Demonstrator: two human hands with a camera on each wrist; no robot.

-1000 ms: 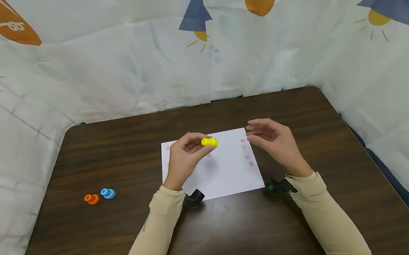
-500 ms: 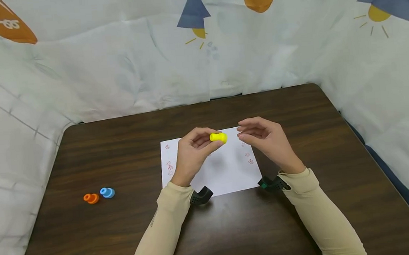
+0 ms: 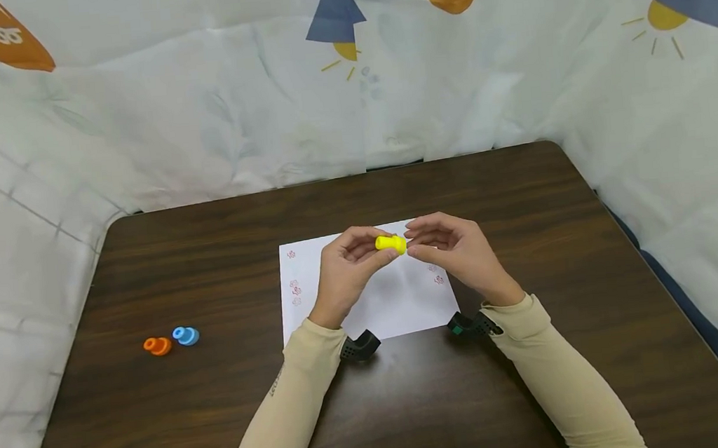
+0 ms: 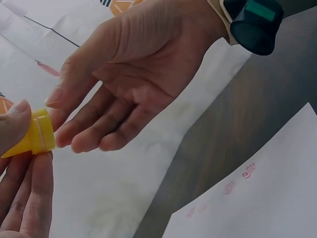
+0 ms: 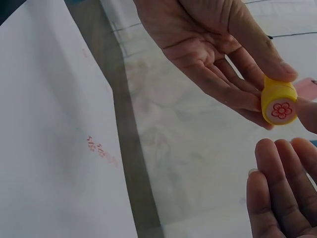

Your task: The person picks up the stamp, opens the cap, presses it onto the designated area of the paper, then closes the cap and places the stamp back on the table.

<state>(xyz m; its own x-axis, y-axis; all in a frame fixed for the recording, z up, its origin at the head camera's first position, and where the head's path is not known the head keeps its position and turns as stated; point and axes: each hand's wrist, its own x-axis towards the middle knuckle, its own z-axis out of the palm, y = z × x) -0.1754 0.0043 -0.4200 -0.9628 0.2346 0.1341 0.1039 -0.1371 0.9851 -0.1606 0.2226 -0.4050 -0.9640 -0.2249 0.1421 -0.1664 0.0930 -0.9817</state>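
Observation:
A yellow toy stamp (image 3: 391,244) lies on its side in the air above the white paper (image 3: 397,305). My left hand (image 3: 347,274) pinches it between thumb and fingers. The stamp's face, with a red flower (image 5: 281,110), points toward my right hand (image 3: 463,254). That hand is close beside the stamp, its fingers loosely bent and holding nothing. Whether its fingertips touch the stamp's rim I cannot tell. Red flower prints (image 3: 296,291) run along the paper's left side, and more prints (image 4: 248,170) mark its right side, some of them faint.
An orange stamp (image 3: 157,346) and a light blue stamp (image 3: 186,336) stand side by side at the left of the dark wooden table (image 3: 210,264). A pale printed curtain (image 3: 231,121) hangs behind the table and along its sides.
My left hand has carried the yellow stamp to the right, and my right hand has moved left, so the gap between them has narrowed. The orange and blue stamps have stayed put.

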